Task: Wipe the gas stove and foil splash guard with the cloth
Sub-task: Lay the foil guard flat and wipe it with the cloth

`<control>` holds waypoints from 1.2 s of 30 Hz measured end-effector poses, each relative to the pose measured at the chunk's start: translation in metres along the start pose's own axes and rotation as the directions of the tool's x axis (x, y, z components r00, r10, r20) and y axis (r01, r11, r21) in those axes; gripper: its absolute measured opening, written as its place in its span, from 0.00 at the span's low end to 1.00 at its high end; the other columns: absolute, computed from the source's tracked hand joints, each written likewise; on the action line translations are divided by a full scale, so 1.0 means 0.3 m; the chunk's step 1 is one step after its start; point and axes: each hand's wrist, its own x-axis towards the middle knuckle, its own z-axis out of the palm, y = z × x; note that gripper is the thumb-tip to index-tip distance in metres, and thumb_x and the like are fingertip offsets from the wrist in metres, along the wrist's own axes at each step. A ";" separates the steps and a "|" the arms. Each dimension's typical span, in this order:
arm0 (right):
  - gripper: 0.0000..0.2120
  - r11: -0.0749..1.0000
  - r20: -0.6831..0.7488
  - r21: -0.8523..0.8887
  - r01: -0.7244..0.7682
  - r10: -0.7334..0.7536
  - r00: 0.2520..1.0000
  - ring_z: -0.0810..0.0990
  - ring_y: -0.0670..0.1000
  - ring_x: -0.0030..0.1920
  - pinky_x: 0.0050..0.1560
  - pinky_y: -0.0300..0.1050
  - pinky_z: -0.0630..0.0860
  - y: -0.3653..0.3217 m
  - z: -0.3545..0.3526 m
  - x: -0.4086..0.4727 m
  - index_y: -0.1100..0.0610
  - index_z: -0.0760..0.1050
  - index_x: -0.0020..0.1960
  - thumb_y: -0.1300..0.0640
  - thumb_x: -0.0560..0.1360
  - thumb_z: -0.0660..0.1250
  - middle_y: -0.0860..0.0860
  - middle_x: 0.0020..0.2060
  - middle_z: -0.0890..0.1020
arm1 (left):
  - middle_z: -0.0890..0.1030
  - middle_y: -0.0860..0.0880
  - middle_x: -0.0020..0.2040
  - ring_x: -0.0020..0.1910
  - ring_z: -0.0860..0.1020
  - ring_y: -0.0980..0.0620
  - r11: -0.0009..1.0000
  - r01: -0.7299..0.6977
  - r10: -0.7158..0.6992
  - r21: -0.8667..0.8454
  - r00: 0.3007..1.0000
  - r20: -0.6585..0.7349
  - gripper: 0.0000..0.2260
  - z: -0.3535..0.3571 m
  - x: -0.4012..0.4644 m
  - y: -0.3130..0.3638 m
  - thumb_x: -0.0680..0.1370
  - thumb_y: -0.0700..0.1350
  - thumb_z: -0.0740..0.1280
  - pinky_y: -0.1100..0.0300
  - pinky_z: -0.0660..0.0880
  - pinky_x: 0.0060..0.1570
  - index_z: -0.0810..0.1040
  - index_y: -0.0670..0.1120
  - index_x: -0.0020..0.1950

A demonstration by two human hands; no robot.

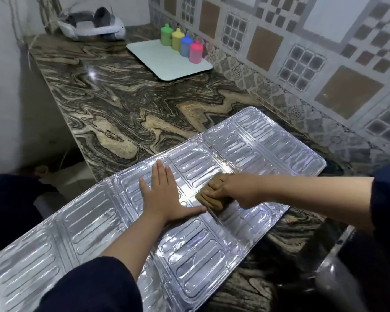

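While the ribbed silver foil splash guard (95, 224) lies flat across the near part of the swirled brown stone table (126, 104) | left hand (164, 197) presses it, fingers straight and together, thumb out | right hand (232, 190) fingers clamped on folded tan cloth (206, 198) just right of it | four coloured bottles (182, 43) on white tray (167, 61) far off.

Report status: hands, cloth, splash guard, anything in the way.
Left hand flat, pressing foil splash guard down on counter. Right hand grips brown cloth, on the guard's middle. Nothing blocking; stove not in view.
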 end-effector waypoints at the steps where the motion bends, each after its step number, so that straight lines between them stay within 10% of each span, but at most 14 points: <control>1: 0.38 1.000 0.028 0.021 0.010 -0.010 1.000 0.64 0.56 0.69 0.59 0.45 0.67 -0.006 0.005 -0.032 0.51 0.56 0.77 0.68 0.70 0.63 0.54 0.70 0.66 | 0.35 0.38 0.76 0.76 0.35 0.41 1.000 -0.002 0.002 0.008 1.000 -0.001 0.71 -0.003 0.001 0.000 0.48 0.86 0.43 0.32 0.44 0.68 0.38 0.37 0.77; 10: 0.41 0.983 0.480 0.176 -0.053 -0.039 0.877 0.77 0.57 0.54 0.43 0.38 0.62 -0.029 0.093 -0.212 0.47 0.67 0.72 0.55 0.58 0.63 0.58 0.58 0.79 | 0.34 0.39 0.76 0.76 0.35 0.41 1.000 -0.002 0.002 0.008 1.000 0.029 0.72 -0.007 -0.008 -0.005 0.48 0.86 0.44 0.32 0.43 0.68 0.37 0.37 0.76; 16: 0.19 0.889 0.474 0.414 -0.194 -0.028 0.880 0.73 0.43 0.38 0.41 0.41 0.68 0.001 0.102 -0.223 0.62 0.78 0.59 0.71 0.69 0.65 0.54 0.39 0.79 | 0.34 0.38 0.76 0.76 0.35 0.41 0.999 0.000 -0.002 0.038 0.999 0.054 0.71 0.002 -0.038 -0.018 0.48 0.86 0.44 0.32 0.44 0.69 0.36 0.38 0.76; 22: 0.21 0.864 0.286 0.462 -0.202 0.070 0.956 0.76 0.40 0.27 0.28 0.35 0.73 0.053 -0.149 -0.172 0.58 0.77 0.56 0.75 0.68 0.63 0.46 0.32 0.77 | 0.32 0.39 0.75 0.75 0.33 0.41 0.998 0.025 -0.028 0.058 0.998 0.053 0.71 0.011 -0.090 -0.070 0.48 0.86 0.43 0.33 0.44 0.69 0.35 0.38 0.76; 32: 0.31 0.966 -0.382 0.205 -0.158 0.227 0.896 0.79 0.57 0.52 0.44 0.46 0.78 0.091 -0.301 0.221 0.48 0.69 0.70 0.68 0.69 0.61 0.54 0.54 0.81 | 0.32 0.39 0.75 0.75 0.34 0.40 0.997 0.033 -0.035 0.073 0.999 0.029 0.68 0.022 -0.118 -0.086 0.50 0.86 0.42 0.34 0.44 0.70 0.33 0.42 0.76; 36: 0.34 0.968 -0.309 0.128 -0.217 0.247 0.918 0.68 0.58 0.70 0.64 0.52 0.71 0.091 -0.190 0.327 0.52 0.57 0.76 0.66 0.73 0.64 0.56 0.73 0.66 | 0.31 0.39 0.75 0.75 0.33 0.41 0.998 0.031 -0.032 0.063 0.999 0.018 0.66 0.027 -0.113 -0.088 0.50 0.86 0.42 0.34 0.42 0.70 0.32 0.45 0.76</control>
